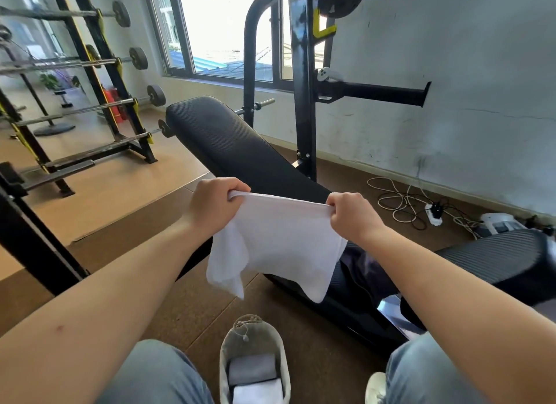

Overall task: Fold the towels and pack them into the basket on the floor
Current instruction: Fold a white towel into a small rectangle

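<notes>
Towel [279, 241] pinched: L grip [215, 208], R grip [353, 217].

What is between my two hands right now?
In the head view, the top edge of the white towel stretches between the left hand and right hand, each gripping a corner; the rest hangs down.

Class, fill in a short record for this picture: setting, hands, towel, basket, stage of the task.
setting: gym room, black padded weight bench ahead
hands: left hand and right hand each grip a top corner of the white cloth towel
towel: stretched between the hands, lower part hanging loose in front of the bench
basket: pale fabric basket on the floor between the knees, holding two folded towels
stage: held towel not yet packed
</notes>
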The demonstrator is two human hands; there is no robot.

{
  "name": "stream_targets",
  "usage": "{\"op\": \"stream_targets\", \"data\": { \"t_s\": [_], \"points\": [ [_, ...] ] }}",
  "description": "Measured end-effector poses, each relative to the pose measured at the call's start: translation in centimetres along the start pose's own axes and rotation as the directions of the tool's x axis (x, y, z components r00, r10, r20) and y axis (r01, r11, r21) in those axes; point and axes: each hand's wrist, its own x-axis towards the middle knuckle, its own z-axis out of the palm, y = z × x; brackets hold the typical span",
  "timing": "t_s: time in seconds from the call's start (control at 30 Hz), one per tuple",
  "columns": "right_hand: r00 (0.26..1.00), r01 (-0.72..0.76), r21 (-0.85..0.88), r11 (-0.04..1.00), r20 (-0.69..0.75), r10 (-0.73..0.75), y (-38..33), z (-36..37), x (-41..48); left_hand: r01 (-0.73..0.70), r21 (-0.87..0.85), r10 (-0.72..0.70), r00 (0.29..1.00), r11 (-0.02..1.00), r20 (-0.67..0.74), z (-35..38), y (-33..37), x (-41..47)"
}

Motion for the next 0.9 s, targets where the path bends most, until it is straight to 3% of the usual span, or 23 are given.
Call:
{"op": "stream_targets", "data": {
  "t_s": [0.23,0.5,0.67,0.9],
  "points": [
    [0.992,-0.073,-0.178,0.981,0.088,0.09,2.1,-1.3,-0.7,0.027,0.105,-0.031,0.999,0.994,0.036,-1.7,-2.8,-0.7],
    [0.977,-0.182,-0.153,0.971,0.086,0.197,3.0,-3.2,-1.8,0.334,0.242,-0.328,0.942,0.911,-0.067,-4.1,-5.5,-1.8],
    [0.973,-0.227,-0.027,0.973,0.024,0.228,3.6,-4.1,-1.9,0.516,0.175,-0.491,0.855,0.839,-0.167,-4.7,-6.9,-1.9],
    [0.965,-0.244,0.128,0.961,-0.065,0.254,3.3,-3.5,-0.1,0.61,-0.099,-0.607,0.732,0.786,-0.31,-3.5,-6.5,1.1]
  ]
}}
